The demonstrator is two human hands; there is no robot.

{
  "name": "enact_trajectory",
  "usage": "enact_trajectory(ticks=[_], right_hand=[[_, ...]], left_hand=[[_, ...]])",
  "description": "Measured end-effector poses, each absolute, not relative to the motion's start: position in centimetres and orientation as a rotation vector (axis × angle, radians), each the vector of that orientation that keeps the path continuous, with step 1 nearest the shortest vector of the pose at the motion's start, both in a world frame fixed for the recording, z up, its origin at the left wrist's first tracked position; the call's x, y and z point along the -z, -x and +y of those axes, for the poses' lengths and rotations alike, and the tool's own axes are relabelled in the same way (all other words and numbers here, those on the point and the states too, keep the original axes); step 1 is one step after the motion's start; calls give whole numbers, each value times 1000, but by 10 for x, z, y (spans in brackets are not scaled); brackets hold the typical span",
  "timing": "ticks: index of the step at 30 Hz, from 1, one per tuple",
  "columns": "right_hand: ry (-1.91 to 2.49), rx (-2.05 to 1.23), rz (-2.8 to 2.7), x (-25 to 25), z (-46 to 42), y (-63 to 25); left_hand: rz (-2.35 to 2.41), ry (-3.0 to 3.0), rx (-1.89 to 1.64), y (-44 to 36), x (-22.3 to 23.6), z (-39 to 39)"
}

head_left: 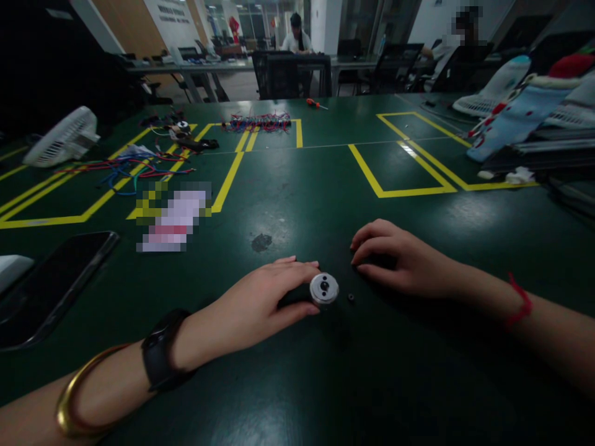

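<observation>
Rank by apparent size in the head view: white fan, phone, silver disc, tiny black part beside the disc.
1. phone, though nearness to the camera inflates it
2. white fan, farther off, so it may really be bigger
3. silver disc
4. tiny black part

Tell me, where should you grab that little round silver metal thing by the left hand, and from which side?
Probably by its rim, pinched from above. The silver disc lies flat on the green table, its holed face up, so only its round edge offers grip. The left hand already touches its left side; its right side is free, with a tiny black piece nearby.
</observation>
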State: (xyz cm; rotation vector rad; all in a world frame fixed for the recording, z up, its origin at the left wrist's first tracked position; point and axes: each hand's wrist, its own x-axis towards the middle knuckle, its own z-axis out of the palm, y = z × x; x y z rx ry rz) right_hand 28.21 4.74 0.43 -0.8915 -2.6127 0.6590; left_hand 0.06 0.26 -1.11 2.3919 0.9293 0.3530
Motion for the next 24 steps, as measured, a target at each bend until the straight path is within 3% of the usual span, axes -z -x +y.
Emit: enact_trajectory(ticks=[6,10,14,24], right_hand=[[799,-727,-2724,-8,36,-273],[813,-768,-2478,-8,25,-262],[824,-700,-2265,-15,14,-250],[903,-563,-2360,-25,6,-233]], left_hand=[[916,-2383,-367,0,10,3],[905,-2382,-380,-1,11,3],[907,-2388,-405,-2,10,2],[903,-2366,-445,-4,5,-1]])
